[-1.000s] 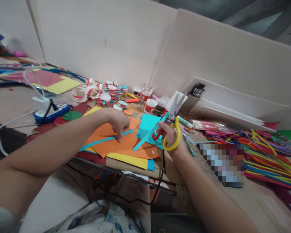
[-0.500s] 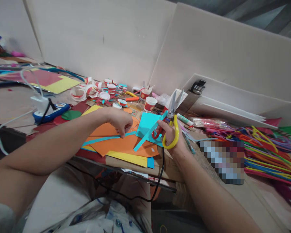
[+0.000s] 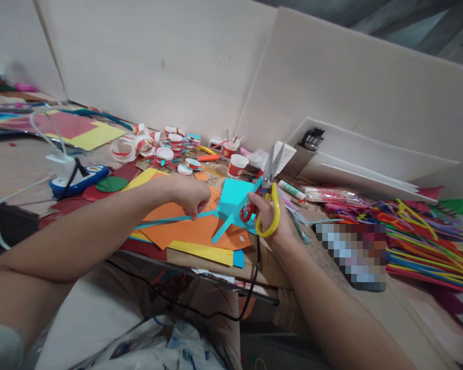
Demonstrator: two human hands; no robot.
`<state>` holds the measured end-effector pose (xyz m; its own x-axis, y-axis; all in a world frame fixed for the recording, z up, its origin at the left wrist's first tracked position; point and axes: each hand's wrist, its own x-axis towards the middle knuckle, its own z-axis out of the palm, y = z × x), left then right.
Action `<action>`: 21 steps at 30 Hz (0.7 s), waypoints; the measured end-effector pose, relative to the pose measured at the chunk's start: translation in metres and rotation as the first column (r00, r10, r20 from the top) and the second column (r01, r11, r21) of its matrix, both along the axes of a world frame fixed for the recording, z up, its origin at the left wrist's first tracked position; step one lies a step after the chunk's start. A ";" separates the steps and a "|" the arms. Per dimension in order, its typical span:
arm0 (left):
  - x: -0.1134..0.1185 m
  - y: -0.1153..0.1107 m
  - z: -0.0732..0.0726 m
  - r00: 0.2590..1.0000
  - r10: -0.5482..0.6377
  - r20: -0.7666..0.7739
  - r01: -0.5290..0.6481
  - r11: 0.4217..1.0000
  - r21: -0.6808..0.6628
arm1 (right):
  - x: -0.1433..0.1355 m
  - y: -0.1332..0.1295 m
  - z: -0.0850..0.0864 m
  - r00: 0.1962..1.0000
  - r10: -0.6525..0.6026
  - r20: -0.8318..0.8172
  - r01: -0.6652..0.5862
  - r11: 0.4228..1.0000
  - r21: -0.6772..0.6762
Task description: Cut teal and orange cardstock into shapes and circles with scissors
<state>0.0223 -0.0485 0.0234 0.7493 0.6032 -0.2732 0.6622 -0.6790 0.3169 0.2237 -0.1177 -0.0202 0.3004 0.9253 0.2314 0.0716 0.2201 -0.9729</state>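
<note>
Broadly, faces tall white boards (image 3: 139, 61) behind the orange paper (image 3: 200, 228), with a cluttered bench (image 3: 15, 164) stretching away on both sides of it. Well to the right of the orange paper, has a bundle of colourful pipe cleaners (image 3: 424, 257) heaped loosely. Has the orange paper itself flat near the front edge, with yellow paper (image 3: 200, 252) showing along its near side. Behind and left of it, has a jumble of cut cup pieces (image 3: 144, 144); farther left, a blue power block (image 3: 94, 177). At its far right corner, has a turquoise sheet (image 3: 235, 190).

Bends the left hand (image 3: 193, 195) down over the middle of the orange paper, with fingers curled in at a narrow turquoise strip (image 3: 165, 221); cannot make out from here any pinching or mere pressing. Above the paper's right side, clasps red-and-yellow scissors (image 3: 267, 181) in the right hand (image 3: 264, 210), with blades parted and pointing upward. Under that thumb, pinches another turquoise strip (image 3: 227, 226), slanting down over the orange paper. Behind the paper, has an upright paper cup (image 3: 237, 166); beyond its right side, a glue stick (image 3: 292, 190); on it, a tiny white scrap (image 3: 242, 238).
</note>
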 end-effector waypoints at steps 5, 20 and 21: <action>0.002 -0.001 -0.004 1.000 -0.006 -0.022 0.006 1.000 -0.019 | -0.003 -0.003 0.004 1.000 0.004 0.002 -0.004 1.000 -0.007; 0.013 0.002 0.004 0.961 -0.076 -0.267 0.110 0.987 0.117 | -0.001 -0.007 0.014 0.999 -0.010 0.033 0.011 1.000 -0.011; 0.014 0.002 0.005 0.958 -0.076 -0.277 0.111 0.988 0.112 | -0.001 -0.008 0.014 0.999 -0.013 0.029 0.013 1.000 -0.013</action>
